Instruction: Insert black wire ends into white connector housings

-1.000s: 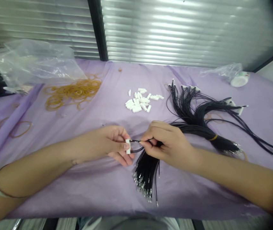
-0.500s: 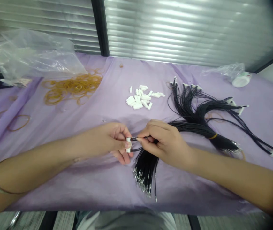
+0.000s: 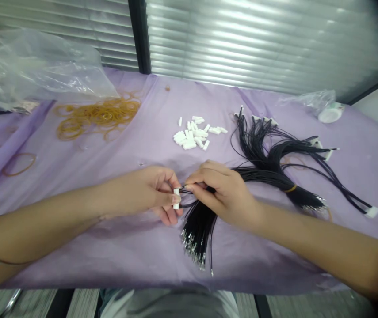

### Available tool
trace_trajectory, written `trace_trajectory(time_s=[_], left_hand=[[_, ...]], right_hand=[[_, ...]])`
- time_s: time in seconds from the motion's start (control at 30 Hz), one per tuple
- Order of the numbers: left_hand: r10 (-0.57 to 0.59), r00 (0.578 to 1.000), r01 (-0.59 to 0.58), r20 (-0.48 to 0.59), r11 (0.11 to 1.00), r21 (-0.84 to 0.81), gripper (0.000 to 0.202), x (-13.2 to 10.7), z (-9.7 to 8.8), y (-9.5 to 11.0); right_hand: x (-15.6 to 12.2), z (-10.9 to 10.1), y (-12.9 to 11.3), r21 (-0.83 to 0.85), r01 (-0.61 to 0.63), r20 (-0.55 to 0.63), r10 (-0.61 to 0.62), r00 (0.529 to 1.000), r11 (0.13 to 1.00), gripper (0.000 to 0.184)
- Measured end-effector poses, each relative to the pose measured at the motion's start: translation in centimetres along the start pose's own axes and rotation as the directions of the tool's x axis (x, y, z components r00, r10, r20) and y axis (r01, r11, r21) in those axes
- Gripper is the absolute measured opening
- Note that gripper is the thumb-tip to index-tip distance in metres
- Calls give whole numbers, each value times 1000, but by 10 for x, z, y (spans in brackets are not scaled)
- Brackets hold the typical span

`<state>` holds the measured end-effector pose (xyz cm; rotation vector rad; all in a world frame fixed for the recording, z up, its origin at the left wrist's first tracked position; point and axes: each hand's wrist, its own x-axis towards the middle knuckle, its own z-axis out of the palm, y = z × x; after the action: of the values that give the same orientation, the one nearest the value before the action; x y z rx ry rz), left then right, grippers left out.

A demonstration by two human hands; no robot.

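Observation:
Between thumb and fingers, my left hand [image 3: 164, 192] pinches a white connector housing [image 3: 176, 199]. Several black wires run from the housing's right side. My right hand [image 3: 220, 187] is closed in a pinch on a thin black wire [image 3: 185, 187], close to the housing's upper end. Under my right hand lies a bundle of loose black wires [image 3: 199, 225], their bare metal terminals fanned out toward the table's front edge. Beyond the hands sits a pile of white connector housings [image 3: 192, 134].
Finished-looking black wire harnesses [image 3: 258, 137] with white connectors lie at right, near a yellow-banded wire bundle [image 3: 284, 190]. Tangled rubber bands [image 3: 102, 115] and a clear plastic bag [image 3: 43, 66] are at left. A white tape roll [image 3: 330, 113] stands at the back right on the purple cloth [image 3: 109, 260].
My right hand's fingertips have shifted slightly up and left with the wire, nearer the housing. The left hand keeps its pinch. The whole view has shifted slightly.

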<state>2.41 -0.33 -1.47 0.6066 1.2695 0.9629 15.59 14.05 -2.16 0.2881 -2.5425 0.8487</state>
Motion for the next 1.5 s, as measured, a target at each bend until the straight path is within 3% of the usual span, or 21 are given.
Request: trace_trajectory(time_s=[0.13, 0.33, 0.6, 1.3, 1.5], left_hand=[[-6, 999, 8, 36, 999, -40, 19, 0, -2, 2], [-4, 1000, 6, 31, 999, -48, 20, 0, -2, 1], [27, 1000, -26, -16, 999, 22, 13, -1, 3, -1], [78, 997, -77, -5, 992, 100, 16, -1, 3, -2], [109, 993, -103, -41, 987, 121, 17, 0, 8, -2]], right_hand=[[1, -12, -8, -6, -27, -69, 27, 997, 1000, 6], [-3, -15, -20, 35, -209, 99, 205, 974, 977, 6], [-2, -6, -15, 11, -276, 114, 273, 955, 961, 8], [-3, -3, -11, 90, -239, 131, 226, 965, 967, 10], [-2, -2, -14, 18, -230, 138, 226, 964, 973, 13]])
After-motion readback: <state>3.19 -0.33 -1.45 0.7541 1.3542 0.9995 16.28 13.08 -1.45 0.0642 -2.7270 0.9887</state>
